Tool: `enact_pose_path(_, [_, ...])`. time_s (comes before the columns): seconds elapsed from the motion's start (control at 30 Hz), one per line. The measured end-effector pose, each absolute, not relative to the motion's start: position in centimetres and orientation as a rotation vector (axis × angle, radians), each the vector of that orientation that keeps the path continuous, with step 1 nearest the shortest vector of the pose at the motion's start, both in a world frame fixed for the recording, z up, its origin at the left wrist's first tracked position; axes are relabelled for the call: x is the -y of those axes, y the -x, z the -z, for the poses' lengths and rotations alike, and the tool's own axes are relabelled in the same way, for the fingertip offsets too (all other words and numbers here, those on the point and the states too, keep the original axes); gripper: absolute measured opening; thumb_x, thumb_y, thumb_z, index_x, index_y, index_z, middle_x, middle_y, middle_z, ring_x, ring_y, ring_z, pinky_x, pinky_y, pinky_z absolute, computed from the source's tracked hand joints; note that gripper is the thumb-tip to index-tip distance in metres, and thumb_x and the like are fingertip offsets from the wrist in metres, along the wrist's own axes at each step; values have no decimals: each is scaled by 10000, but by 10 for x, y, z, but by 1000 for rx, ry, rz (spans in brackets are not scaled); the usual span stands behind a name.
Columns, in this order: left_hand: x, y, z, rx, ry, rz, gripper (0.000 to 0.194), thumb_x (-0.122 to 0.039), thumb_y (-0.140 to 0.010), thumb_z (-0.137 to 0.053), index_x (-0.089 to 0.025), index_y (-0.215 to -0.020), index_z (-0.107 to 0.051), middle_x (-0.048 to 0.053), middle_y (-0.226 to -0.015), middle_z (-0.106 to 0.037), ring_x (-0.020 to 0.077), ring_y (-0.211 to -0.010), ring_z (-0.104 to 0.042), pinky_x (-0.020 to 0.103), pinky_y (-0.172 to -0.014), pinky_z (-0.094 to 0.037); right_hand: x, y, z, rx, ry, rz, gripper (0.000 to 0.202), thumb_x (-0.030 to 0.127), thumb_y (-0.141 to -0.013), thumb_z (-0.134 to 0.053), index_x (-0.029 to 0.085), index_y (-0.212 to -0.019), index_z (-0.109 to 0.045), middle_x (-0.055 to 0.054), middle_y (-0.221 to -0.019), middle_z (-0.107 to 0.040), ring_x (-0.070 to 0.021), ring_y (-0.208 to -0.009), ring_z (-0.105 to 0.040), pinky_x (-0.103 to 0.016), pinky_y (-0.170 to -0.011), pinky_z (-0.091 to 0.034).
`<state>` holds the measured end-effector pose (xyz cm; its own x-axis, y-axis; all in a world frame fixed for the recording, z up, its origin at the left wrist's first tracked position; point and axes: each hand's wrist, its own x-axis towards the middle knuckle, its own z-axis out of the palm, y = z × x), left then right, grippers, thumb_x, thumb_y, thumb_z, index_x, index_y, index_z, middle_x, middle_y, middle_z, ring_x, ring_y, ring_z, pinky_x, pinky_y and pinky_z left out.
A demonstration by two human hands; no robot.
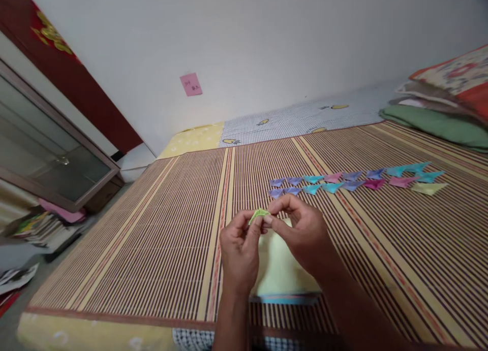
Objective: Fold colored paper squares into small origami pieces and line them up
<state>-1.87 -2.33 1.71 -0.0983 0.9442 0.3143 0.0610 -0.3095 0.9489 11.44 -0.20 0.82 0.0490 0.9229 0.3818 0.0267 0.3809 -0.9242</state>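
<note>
Wall: the plain white wall (267, 41) rises behind the bed, with a red and gold decoration (51, 32) on the dark red strip at far left.
Bed mat: a striped bamboo mat (183, 214) with tan bands lies over a patterned bedsheet (267, 123), which shows yellow and checked along the far edge.
Cabinet: a glass-doored cabinet (57, 142) stands left of the bed; a pile of books (40, 229) lies low beside it.
Bedding: folded bedding (438, 120), green at the bottom and floral on top, sits at the mat's far right corner.
Paper rows: folded paper pieces (373, 184) in purple, blue, pink, magenta and pale yellow lie in two rows beyond the right hand.
Paper sheets: a stack of paper sheets (284, 269), pale yellow on top with blue at the near edge, lies under the hands, which partly hide it.
Left hand: the left hand (239, 249) is closed to a pinch on the green piece's left side.
Right hand: the right hand (305, 234) pinches its right end, thumb and fingertips nearly together.
Pink note: a pink note (191, 85) with dark writing is on the wall.
Green piece: the folded green paper (260, 215) is small, bright and arched, held above the stack's far edge; fingertips cover parts of it.
</note>
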Motion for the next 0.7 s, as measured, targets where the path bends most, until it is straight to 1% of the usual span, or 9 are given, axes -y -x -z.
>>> enact_pose_path(0.13, [20, 18, -16, -1106, -1333, -1507, 144, -296, -948, -671, -179, -902, -742, 17, -789, -748, 144, -712, -686, 243, -697, -536, -1, -118, -8, 1350, 953, -887, 85, 216, -825, -730, 203, -840, -648, -21, -835, -673, -202, -822, -657, -365, -770, -540])
enact_pose_path(0.2, [19, 19, -16, -1060, -1265, -1503, 157, -310, -942, -678, -171, -889, -729, 25, -777, -757, 152, -700, -699, 250, -684, -542, -3, -120, -9, 1342, 932, -948, 97, 256, -843, -731, 194, -886, -670, -34, -849, -695, -201, -826, -665, -355, -759, -544])
enact_pose_path(0.3, [19, 18, -15, -1005, -1177, -1495, 176, -330, -941, -681, -168, -881, -711, 32, -759, -766, 158, -688, -709, 256, -672, -543, -5, -122, -11, 1360, 913, -1034, 150, 320, -902, -680, 184, -963, -697, -47, -877, -720, -198, -831, -677, -346, -753, -541])
enact_pose_path(0.43, [19, 17, -15, -1041, -1187, -1508, 203, -355, -900, -723, -170, -817, -701, 14, -706, -739, 141, -637, -676, 238, -636, -520, -3, -122, -13, 1450, 930, -1014, 138, 325, -897, -693, 189, -876, -705, -20, -785, -706, -182, -758, -654, -335, -729, -521])
enact_pose_path(0.53, [18, 17, -16, -1078, -1190, -1483, 214, -354, -875, -744, -169, -782, -692, 3, -669, -719, 127, -597, -646, 228, -604, -499, -1, -121, -14, 1462, 958, -966, 136, 308, -895, -688, 188, -833, -702, -18, -757, -703, -181, -738, -649, -327, -705, -513])
enact_pose_path(0.6, [18, 19, -17, -1058, -1189, -1431, 189, -331, -863, -755, -165, -797, -695, 18, -690, -740, 135, -610, -664, 235, -613, -505, -1, -121, -14, 1455, 969, -963, 142, 305, -898, -677, 186, -826, -699, -19, -749, -702, -181, -726, -649, -320, -685, -509])
enact_pose_path(0.7, [19, 24, -19, -1009, -1227, -1338, 151, -303, -875, -740, -160, -852, -699, 55, -762, -781, 166, -687, -719, 254, -648, -521, -3, -124, -13, 1440, 974, -980, 145, 305, -901, -664, 184, -826, -693, -18, -741, -693, -176, -709, -635, -307, -651, -495])
